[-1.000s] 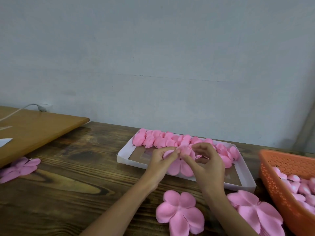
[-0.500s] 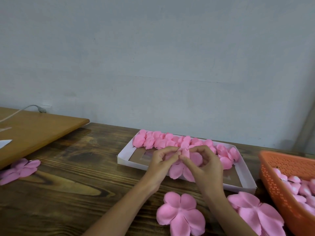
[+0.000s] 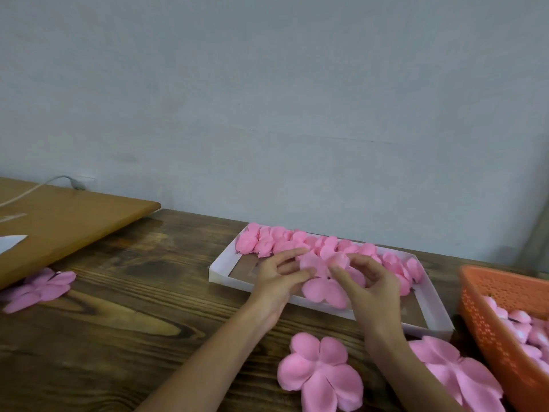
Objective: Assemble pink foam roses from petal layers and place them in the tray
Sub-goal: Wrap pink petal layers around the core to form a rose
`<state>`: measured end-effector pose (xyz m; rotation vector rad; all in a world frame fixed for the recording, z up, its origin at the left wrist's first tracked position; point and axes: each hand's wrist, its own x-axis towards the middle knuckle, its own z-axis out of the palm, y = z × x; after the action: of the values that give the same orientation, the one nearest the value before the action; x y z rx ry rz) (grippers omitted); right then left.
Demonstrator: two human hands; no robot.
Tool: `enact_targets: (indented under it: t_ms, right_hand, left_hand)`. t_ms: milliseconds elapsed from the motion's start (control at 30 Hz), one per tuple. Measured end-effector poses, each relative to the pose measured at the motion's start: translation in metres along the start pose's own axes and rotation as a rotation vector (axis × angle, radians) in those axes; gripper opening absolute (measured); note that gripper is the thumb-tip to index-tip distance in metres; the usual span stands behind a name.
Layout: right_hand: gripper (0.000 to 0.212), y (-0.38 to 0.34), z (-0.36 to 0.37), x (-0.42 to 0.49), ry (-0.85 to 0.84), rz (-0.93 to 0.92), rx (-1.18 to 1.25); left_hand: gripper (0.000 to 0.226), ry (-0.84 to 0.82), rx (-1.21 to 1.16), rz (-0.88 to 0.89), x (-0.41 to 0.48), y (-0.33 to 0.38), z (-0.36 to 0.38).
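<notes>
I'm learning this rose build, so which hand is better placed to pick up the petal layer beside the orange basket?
Right. That layer lies just outside the right forearm, below the right hand. The left hand would have to cross over. Both now pinch the rose.

A small handicraft workroom: bare grey plastered wall (image 3: 267, 99), dark-stained wooden plank table (image 3: 118, 307), perforated orange plastic basket (image 3: 487, 316) full of stock.

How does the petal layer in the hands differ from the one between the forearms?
The held petal layer is pinched by the left hand and right hand; the table petal layer lies untouched. The held one is partly folded up; the table one spreads flat. Both are pink.
</notes>
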<state>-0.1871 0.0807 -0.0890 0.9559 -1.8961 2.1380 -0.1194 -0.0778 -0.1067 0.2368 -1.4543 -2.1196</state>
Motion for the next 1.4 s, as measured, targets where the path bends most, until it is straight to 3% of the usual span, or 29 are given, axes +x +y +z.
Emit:
enact_targets:
  t_ms: [300, 467, 700, 867, 1000, 1100, 1167, 1400]
  right_hand:
    - [0.023, -0.004, 0.005, -0.002, -0.232, -0.028, 0.012]
    - [0.031, 0.000, 0.004, -0.002, -0.220, 0.043, 0.066]
    - [0.018, -0.001, 0.006, -0.002, -0.196, 0.063, 0.217]
    - [0.018, -0.006, 0.004, -0.001, -0.131, 0.051, 0.216]
    - [0.019, -0.008, 0.000, 0.002, 0.031, 0.115, 0.267]
    - [0.022, -0.009, -0.004, 0.005, 0.092, 0.175, 0.288]
    - [0.022, -0.011, -0.006, 0.005, 0.069, 0.187, 0.275]
    - [0.018, -0.018, -0.001, 0.002, -0.114, 0.128, 0.251]
  left_hand:
    - [0.015, 0.172, 0.162, 0.092, -0.003, -0.001, 0.006]
    - [0.035, 0.063, 0.128, 0.199, -0.009, 0.004, 0.011]
    - [0.031, -0.049, 0.197, 0.300, -0.014, 0.005, 0.014]
    - [0.032, -0.007, 0.163, 0.255, -0.014, 0.008, 0.014]
    - [0.035, -0.092, 0.235, 0.222, -0.011, 0.008, 0.009]
    - [0.020, -0.076, 0.289, 0.159, -0.009, 0.002, 0.005]
    - [0.014, -0.045, 0.217, 0.117, -0.007, 0.000, 0.004]
    - [0.041, 0.046, 0.130, 0.120, -0.006, -0.001, 0.007]
